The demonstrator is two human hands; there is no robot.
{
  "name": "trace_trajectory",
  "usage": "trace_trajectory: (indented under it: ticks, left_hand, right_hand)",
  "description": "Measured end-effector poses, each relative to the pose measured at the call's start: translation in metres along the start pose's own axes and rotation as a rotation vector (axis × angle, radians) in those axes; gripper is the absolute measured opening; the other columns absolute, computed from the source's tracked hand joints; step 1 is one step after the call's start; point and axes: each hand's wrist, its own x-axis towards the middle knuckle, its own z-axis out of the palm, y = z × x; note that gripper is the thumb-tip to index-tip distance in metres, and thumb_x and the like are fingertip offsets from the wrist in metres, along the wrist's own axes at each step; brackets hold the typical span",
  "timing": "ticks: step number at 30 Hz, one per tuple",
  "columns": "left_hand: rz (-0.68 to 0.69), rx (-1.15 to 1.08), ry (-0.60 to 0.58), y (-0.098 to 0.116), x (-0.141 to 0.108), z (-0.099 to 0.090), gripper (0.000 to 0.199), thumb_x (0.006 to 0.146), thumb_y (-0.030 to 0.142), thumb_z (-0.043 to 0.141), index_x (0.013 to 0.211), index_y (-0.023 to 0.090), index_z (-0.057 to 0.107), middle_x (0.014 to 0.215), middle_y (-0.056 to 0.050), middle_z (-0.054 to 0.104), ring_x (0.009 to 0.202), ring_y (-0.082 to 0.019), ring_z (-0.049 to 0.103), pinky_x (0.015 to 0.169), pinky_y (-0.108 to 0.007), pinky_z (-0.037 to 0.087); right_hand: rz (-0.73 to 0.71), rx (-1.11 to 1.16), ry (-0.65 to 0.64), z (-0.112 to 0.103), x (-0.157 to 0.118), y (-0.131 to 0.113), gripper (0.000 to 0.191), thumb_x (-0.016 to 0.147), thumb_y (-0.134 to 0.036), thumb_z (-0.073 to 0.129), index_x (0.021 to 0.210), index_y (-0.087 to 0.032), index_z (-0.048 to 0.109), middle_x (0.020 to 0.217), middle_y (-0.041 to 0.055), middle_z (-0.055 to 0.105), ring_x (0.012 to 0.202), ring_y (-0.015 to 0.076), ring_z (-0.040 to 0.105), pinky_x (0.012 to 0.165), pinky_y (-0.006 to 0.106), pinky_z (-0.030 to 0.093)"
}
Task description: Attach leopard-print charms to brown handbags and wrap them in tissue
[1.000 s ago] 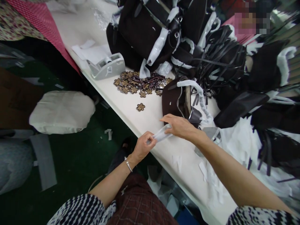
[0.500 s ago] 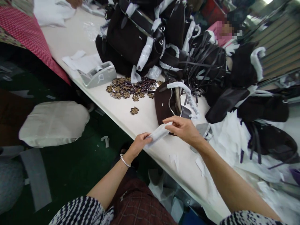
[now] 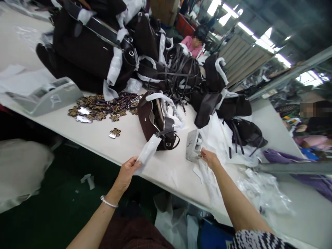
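A small dark brown handbag (image 3: 146, 116) stands on the table with its top open and its handle (image 3: 178, 112) wrapped in white. From its near side runs a strap wrapped in a white sheet (image 3: 149, 152). My left hand (image 3: 129, 169) pinches the lower end of this wrapped strap at the table's edge. To the right, my right hand (image 3: 209, 158) is at the end of a grey tape dispenser (image 3: 192, 147), fingertips drawn together. Whatever is between those fingertips is too small to make out.
Flower-shaped tags (image 3: 101, 107) lie heaped left of the bag, with one loose tag (image 3: 114, 132) nearer the edge. A second tape dispenser (image 3: 55, 97) stands at left. Large dark bags (image 3: 85, 55) pile up behind. White sheets (image 3: 215, 133) lie at right. A person in pink (image 3: 190, 43) sits beyond.
My right hand has left the white wrapping and moved right to the tape dispenser. My left hand still holds the wrapped end. The view has swung to the right.
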Motion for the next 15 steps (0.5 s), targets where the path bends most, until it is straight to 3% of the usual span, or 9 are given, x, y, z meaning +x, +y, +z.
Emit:
trace_trajectory:
  ticks: [3,6,11,15]
  left_hand:
    - [-0.01,-0.009,0.022,-0.004,0.0,0.003,0.041,0.063,0.039,0.085,0.095,0.016,0.072,0.084,-0.002,0.071,0.073,-0.014,0.061,0.067,-0.022,0.046]
    - [-0.02,-0.016,0.02,-0.005,-0.001,0.005,0.042,0.063,0.039,0.085,0.095,0.016,0.072,0.085,-0.002,0.071,0.072,-0.014,0.061,0.067,-0.022,0.047]
    - [-0.034,-0.037,0.018,-0.007,0.001,0.007,0.043,0.063,0.038,0.086,0.096,0.016,0.07,0.086,-0.002,0.071,0.074,-0.014,0.062,0.068,-0.022,0.048]
    - [-0.029,-0.061,0.025,-0.009,0.002,0.007,0.042,0.062,0.036,0.087,0.095,0.016,0.07,0.085,-0.001,0.071,0.073,-0.013,0.062,0.069,-0.022,0.049]
  right_hand:
    - [0.205,0.064,-0.027,0.009,0.008,0.002,0.028,0.063,-0.035,0.079,0.063,-0.012,0.062,0.054,0.0041,0.062,0.05,0.0148,0.058,0.051,0.028,0.045]
    - [0.306,0.138,-0.021,0.015,0.012,0.002,0.026,0.059,-0.03,0.079,0.067,-0.01,0.064,0.058,0.0061,0.066,0.05,0.0149,0.058,0.05,0.027,0.043]
    - [0.274,0.276,0.058,0.014,0.001,0.0,0.022,0.056,-0.028,0.076,0.067,-0.013,0.063,0.058,0.0013,0.066,0.055,0.0141,0.06,0.054,0.026,0.043]
    - [0.215,0.364,0.122,0.004,-0.028,0.005,0.023,0.057,-0.033,0.073,0.067,-0.017,0.06,0.057,-0.0035,0.062,0.054,0.0108,0.057,0.056,0.025,0.046]
